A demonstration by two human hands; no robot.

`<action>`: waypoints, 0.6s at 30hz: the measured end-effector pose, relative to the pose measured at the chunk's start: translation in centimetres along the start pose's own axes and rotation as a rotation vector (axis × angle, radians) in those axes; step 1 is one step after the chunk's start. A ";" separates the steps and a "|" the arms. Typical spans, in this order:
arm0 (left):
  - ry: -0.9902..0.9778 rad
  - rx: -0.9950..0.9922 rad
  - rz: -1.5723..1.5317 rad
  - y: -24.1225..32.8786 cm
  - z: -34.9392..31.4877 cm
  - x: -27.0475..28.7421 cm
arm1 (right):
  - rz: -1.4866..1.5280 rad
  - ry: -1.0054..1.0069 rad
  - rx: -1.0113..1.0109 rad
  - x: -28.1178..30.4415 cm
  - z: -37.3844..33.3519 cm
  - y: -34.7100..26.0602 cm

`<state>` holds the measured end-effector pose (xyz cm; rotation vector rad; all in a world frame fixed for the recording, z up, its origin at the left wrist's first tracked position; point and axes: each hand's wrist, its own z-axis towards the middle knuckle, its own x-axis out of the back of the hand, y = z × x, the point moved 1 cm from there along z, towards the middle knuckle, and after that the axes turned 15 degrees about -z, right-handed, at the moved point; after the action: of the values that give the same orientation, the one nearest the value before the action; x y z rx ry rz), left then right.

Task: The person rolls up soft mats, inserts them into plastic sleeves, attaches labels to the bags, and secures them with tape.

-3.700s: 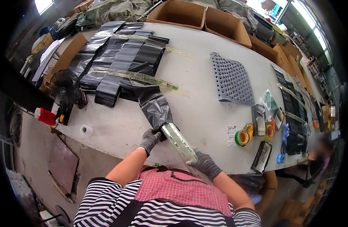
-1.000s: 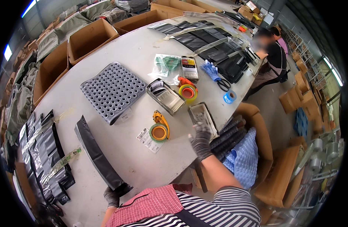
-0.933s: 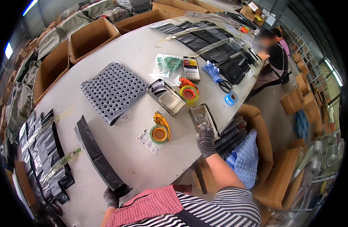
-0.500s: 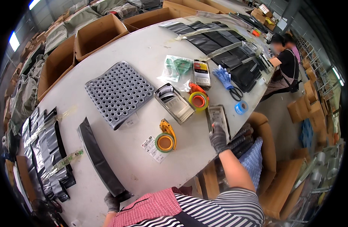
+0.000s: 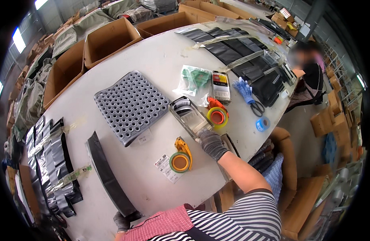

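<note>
My left hand (image 5: 121,222), in a grey glove, is closed at the near end of a long, flat black plastic packet (image 5: 108,176) lying on the table. My right hand (image 5: 212,145), gloved with bare fingertips, is at the near end of an open box of paper slips (image 5: 189,115). Its fingers are bent close together there; what they pinch, if anything, is too small to make out. Partly behind my right wrist lies another narrow box (image 5: 230,145). Nearby sit a yellow tape dispenser (image 5: 181,158) and a printed label sheet (image 5: 167,168).
A grey perforated rubber mat (image 5: 130,106) lies mid-table. Black packets (image 5: 56,160) bundled with tape are at left, more (image 5: 237,52) at far right. An orange tape dispenser (image 5: 217,114), scissors (image 5: 257,108) and blue tape (image 5: 262,124) are rightward. A co-worker (image 5: 309,84) sits beyond.
My right hand has moved left from the narrow box at the table's right edge to the open box of paper slips. My left hand stays at the black packet's near end.
</note>
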<state>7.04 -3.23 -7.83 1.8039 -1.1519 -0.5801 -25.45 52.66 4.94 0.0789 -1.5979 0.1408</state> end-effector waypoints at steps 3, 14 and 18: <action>0.069 0.238 -0.589 -0.6 0.3 -0.2 | 0.033 0.117 -0.013 2.3 0.3 -0.3; 0.123 0.322 -0.554 3.8 -1.9 -3.7 | 0.141 0.660 -0.217 11.2 -3.7 3.4; 0.129 0.309 -0.538 4.3 -1.8 -4.2 | -0.064 0.696 -0.424 9.1 -4.8 8.5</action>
<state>4.49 0.49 -3.52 2.4054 -0.6881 -0.5993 -22.20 62.10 13.80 -0.2285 -0.9014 -0.2062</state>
